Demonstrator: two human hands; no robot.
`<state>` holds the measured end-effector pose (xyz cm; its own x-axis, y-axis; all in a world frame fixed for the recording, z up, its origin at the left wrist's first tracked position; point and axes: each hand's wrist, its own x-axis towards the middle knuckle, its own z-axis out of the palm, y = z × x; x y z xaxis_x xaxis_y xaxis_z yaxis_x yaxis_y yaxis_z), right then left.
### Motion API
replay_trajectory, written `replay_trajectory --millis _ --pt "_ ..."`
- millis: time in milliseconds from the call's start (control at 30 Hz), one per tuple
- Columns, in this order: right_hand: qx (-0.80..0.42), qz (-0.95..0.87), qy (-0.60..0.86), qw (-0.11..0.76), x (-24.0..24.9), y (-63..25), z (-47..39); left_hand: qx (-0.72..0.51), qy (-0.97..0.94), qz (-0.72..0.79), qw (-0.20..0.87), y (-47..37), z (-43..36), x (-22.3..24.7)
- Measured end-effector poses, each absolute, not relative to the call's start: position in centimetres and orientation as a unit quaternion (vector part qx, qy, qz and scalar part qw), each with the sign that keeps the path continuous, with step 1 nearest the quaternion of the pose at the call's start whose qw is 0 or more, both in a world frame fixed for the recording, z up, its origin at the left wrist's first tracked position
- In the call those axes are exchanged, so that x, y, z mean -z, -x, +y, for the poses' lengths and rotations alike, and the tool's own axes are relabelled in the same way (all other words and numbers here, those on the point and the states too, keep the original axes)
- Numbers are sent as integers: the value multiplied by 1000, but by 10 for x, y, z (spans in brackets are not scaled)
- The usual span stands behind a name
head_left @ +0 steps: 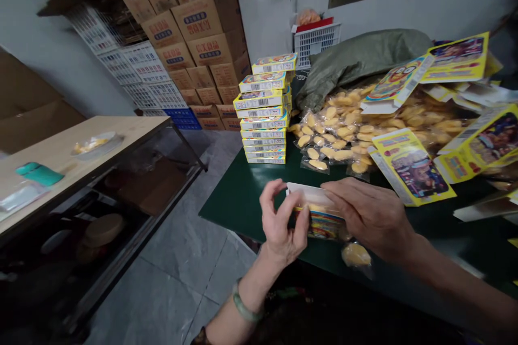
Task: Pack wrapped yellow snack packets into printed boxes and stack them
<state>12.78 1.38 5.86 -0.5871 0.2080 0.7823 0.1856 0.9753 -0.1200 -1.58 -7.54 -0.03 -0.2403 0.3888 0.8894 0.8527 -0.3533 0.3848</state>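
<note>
Between my two hands is a small yellow printed box (325,224), its white flap raised along the top. My left hand (283,221) grips the box's left end with bent fingers. On the other side, my right hand (374,215) holds the right end, its fingers at the flap. A wrapped yellow biscuit (356,254) lies on the green table (230,199) just below my right hand. Behind my hands stands a stack of closed boxes (264,133). Many wrapped biscuits (343,129) are heaped to its right.
Flat and partly opened cartons (413,167) lie over the heap at the right. A grey-green sack (364,59) rests behind it, near a white crate (315,40). At the left is a wooden bench (81,129); brown cartons (202,19) are piled at the wall.
</note>
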Motion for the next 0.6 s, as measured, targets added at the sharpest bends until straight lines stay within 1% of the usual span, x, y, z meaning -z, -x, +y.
replay_trajectory --millis 100,167,233,300,400,500,600 --pt "-50 -869 159 466 -53 -124 12 510 627 -553 204 20 -80 -3" --pt "-70 -855 190 478 -48 -125 12 471 642 -576 185 21 -84 -2" --pt "-92 -851 188 482 -46 -131 13 447 651 -594 156 21 -88 -1" --pt "-106 -860 151 475 -46 -141 13 449 648 -600 136 21 -91 -1" --pt "-81 -900 112 413 -53 -155 8 472 641 -591 131 20 -95 -1" --pt "-12 -936 135 325 -60 -161 2 484 644 -579 127 15 -102 4" --pt "26 -954 155 254 -61 -164 0 508 612 -604 50 5 -111 15"
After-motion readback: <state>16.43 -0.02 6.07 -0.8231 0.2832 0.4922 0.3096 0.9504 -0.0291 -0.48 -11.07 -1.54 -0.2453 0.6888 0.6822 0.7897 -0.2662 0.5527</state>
